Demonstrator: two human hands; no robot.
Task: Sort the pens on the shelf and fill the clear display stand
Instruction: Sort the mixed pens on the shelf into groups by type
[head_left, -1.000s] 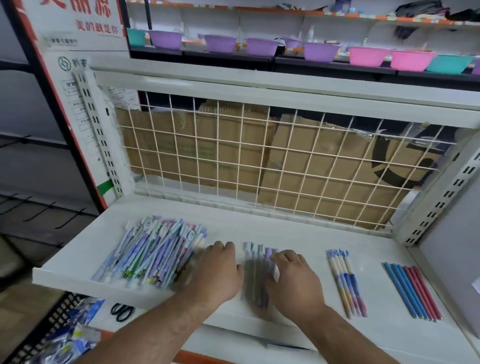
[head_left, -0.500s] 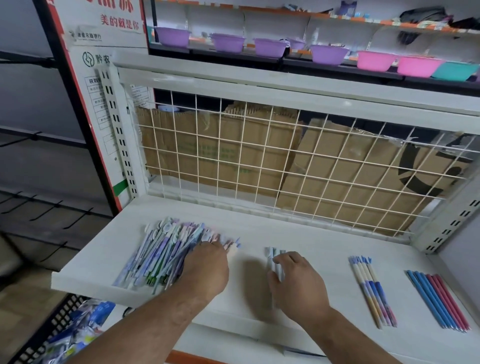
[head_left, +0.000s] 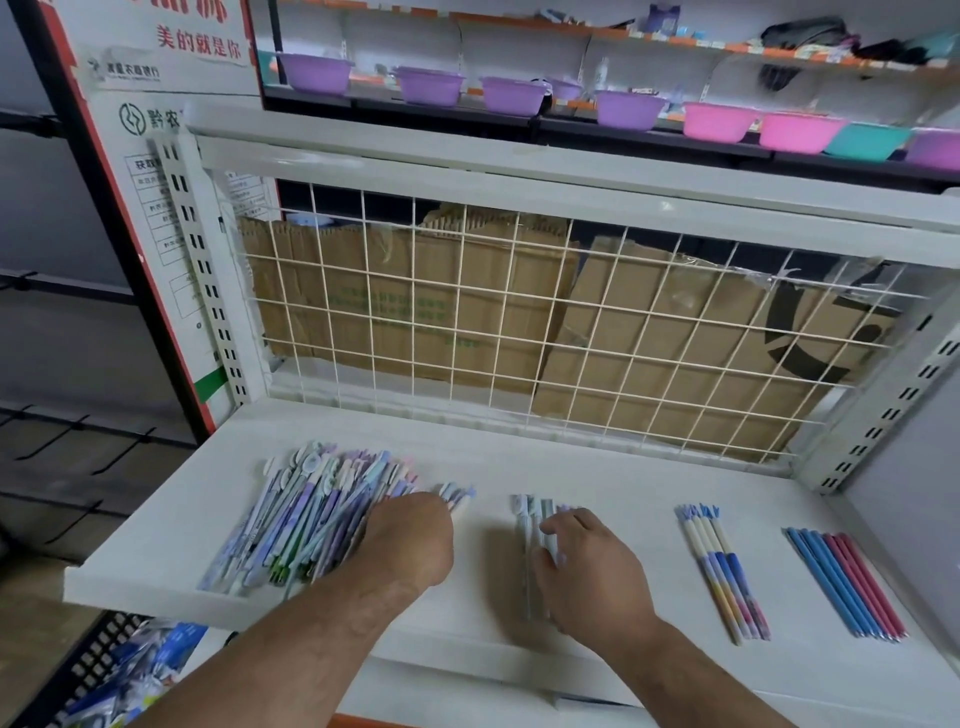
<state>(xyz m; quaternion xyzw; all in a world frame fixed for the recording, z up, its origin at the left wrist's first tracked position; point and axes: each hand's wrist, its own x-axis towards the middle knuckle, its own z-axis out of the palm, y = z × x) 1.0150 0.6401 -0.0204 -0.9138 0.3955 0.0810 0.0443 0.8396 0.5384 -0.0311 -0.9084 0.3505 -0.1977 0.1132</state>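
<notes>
A big mixed heap of pastel pens (head_left: 306, 519) lies on the left of the white shelf (head_left: 597, 467). My left hand (head_left: 410, 538) rests palm down on the heap's right edge, fingers curled over a few pens. A small group of pale pens (head_left: 530, 530) lies in the middle, and my right hand (head_left: 582, 566) presses down on it with fingers spread. To the right sit a row of white-and-blue pens (head_left: 722, 566) and a row of blue and pink pens (head_left: 847, 582). No clear display stand is in view.
A white wire grid (head_left: 519, 322) with cardboard behind it closes the shelf's back. Slotted uprights stand at both sides. Purple, pink and teal bowls (head_left: 717, 122) line a higher shelf. A black basket with packets (head_left: 119, 675) sits below left.
My left hand has moved left from the middle group onto the big heap. My right hand stays on the middle group. The view has shifted left and slightly down.
</notes>
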